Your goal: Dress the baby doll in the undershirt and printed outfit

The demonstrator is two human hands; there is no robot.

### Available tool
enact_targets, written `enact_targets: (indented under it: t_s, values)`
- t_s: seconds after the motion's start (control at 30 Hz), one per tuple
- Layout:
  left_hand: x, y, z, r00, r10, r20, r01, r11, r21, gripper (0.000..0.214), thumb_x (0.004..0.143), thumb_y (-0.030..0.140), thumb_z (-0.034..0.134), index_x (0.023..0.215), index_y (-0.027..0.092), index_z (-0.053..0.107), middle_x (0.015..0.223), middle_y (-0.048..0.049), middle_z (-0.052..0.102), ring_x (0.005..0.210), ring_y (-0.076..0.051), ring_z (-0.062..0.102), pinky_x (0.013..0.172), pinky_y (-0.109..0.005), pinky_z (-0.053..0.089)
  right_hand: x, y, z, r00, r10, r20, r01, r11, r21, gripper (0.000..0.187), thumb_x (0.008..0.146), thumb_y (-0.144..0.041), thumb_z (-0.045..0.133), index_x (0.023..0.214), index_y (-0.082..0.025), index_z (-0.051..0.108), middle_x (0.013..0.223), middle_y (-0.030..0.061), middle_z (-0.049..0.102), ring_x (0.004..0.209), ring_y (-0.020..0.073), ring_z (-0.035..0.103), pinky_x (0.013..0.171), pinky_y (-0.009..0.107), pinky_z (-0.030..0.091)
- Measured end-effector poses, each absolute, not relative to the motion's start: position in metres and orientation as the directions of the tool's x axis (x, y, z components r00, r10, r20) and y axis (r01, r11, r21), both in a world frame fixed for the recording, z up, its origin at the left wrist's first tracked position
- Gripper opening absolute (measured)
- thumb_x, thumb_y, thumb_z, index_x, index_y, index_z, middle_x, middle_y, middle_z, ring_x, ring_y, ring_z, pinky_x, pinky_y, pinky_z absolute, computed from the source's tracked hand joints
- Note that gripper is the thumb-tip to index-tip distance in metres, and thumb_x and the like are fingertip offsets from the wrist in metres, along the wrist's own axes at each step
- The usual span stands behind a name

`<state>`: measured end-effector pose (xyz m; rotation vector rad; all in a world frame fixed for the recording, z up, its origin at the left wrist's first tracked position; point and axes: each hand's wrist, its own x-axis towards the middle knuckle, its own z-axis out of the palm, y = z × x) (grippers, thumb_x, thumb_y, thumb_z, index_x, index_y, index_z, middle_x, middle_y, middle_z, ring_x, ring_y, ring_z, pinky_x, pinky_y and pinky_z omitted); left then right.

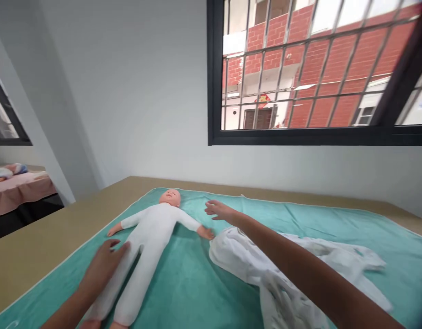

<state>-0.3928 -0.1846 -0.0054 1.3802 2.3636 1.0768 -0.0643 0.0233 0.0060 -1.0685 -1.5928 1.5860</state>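
Note:
A baby doll (152,228) with a white cloth body lies on its back on a green cloth (193,278), arms spread and head toward the wall. My left hand (106,265) is beside and partly over one of its thighs, thumb and fingers apart, with nothing visible in it; I cannot tell whether it touches the leg. Over the green cloth, past the doll's outstretched hand, my right hand (219,211) is held out with loosely spread fingers and holds nothing. Under my right forearm lies crumpled white clothing (234,251) with a faint print, partly hidden by the arm.
The green cloth covers much of a tan tabletop (60,230), which meets a pale wall (156,151) at the back. A dark-framed barred window (317,136) is above. At far left, another table with a pink cover (22,194) bears another doll.

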Motion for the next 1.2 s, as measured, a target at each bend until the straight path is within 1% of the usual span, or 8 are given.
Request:
enact_targets:
  t_s: [0.07,0.2,0.33,0.5,0.67,0.9,1.07,1.2]
  values:
    - [-0.373,-0.189,-0.006,-0.525,0.8,0.289,0.747,0.271,0.607,0.05,0.08,0.052,0.043,0.113,0.016,0.054,0.126,-0.0169,0.059,0.104,-0.035,0.064,0.086,-0.046,0.054,0.011,0.0,0.01,-0.34,0.939,-0.054,0.131,-0.009,-0.991,0.045,0.075,-0.05,0.068,0.108,-0.019,0.063,0.115,0.0101,0.067,0.109,0.0238,0.059,0.093,0.041,0.043]
    - [-0.289,-0.182,-0.016,-0.234,0.952,0.199,0.774,0.059,0.631,0.041,0.082,0.046,0.041,0.111,0.021,0.055,0.118,-0.0083,0.064,0.103,-0.025,0.064,0.088,-0.037,0.052,0.182,-0.051,-0.01,0.056,0.998,0.027,0.174,0.017,-0.985,0.039,0.075,-0.052,0.061,0.097,-0.02,0.063,0.113,0.0122,0.067,0.106,0.0265,0.061,0.083,0.038,0.048]
    - [-0.18,-0.139,-0.036,0.07,0.959,0.275,0.855,-0.2,0.479,0.042,0.086,0.039,0.038,0.119,0.019,0.053,0.127,-0.0078,0.059,0.121,-0.022,0.053,0.1,-0.034,0.044,0.308,-0.092,-0.056,0.5,0.793,0.35,0.635,-0.061,-0.77,0.041,0.08,-0.049,0.044,0.094,-0.016,0.063,0.1,0.0149,0.068,0.094,0.0275,0.062,0.084,0.04,0.046]
    - [-0.084,-0.082,-0.049,0.076,0.974,0.212,0.97,-0.121,0.21,0.045,0.08,0.036,0.051,0.117,0.01,0.057,0.133,-0.0186,0.052,0.134,-0.031,0.037,0.108,-0.044,0.032,0.343,-0.11,-0.083,0.369,0.85,0.376,0.788,-0.072,-0.611,0.037,0.084,-0.049,0.043,0.088,-0.02,0.065,0.096,0.0106,0.07,0.093,0.0264,0.061,0.08,0.035,0.044]
    - [-0.056,-0.074,-0.043,-0.025,0.978,0.206,0.966,-0.029,0.256,0.016,0.078,0.027,0.052,0.085,0.016,0.06,0.114,-0.0176,0.062,0.122,-0.032,0.048,0.091,-0.042,0.041,0.326,-0.114,-0.076,0.307,0.892,0.33,0.837,-0.089,-0.539,0.034,0.085,-0.049,0.048,0.099,-0.023,0.065,0.1,0.0073,0.069,0.098,0.0266,0.058,0.081,0.038,0.04]
    - [-0.054,-0.098,0.002,-0.132,0.927,0.351,0.89,-0.045,0.454,0.012,0.083,0.028,0.04,0.072,0.024,0.039,0.071,0.0002,0.058,0.068,-0.018,0.055,0.061,-0.027,0.035,0.291,-0.116,-0.07,0.122,0.902,0.414,0.881,0.093,-0.463,0.018,0.086,-0.034,0.051,0.073,-0.024,0.06,0.088,0.0038,0.069,0.099,0.0261,0.056,0.099,0.052,0.027]
    - [-0.042,-0.122,0.05,-0.239,0.845,0.478,0.801,-0.107,0.588,0.015,0.084,0.032,0.042,0.073,0.024,0.036,0.069,0.004,0.05,0.067,-0.015,0.05,0.061,-0.024,0.035,0.286,-0.11,-0.074,0.166,0.902,0.399,0.791,0.12,-0.6,0.032,0.084,-0.046,0.054,0.108,-0.025,0.058,0.116,0.0074,0.065,0.119,0.0299,0.05,0.11,0.058,0.004]
    - [-0.019,-0.138,0.087,-0.275,0.791,0.547,0.708,-0.219,0.672,0.013,0.086,0.033,0.041,0.078,0.024,0.035,0.071,0.0058,0.047,0.067,-0.013,0.048,0.06,-0.022,0.036,0.273,-0.115,-0.068,0.062,0.966,0.251,0.583,0.169,-0.794,0.067,0.07,-0.049,0.069,0.129,-0.026,0.047,0.114,0.0063,0.065,0.111,0.0272,0.057,0.105,0.044,0.029]
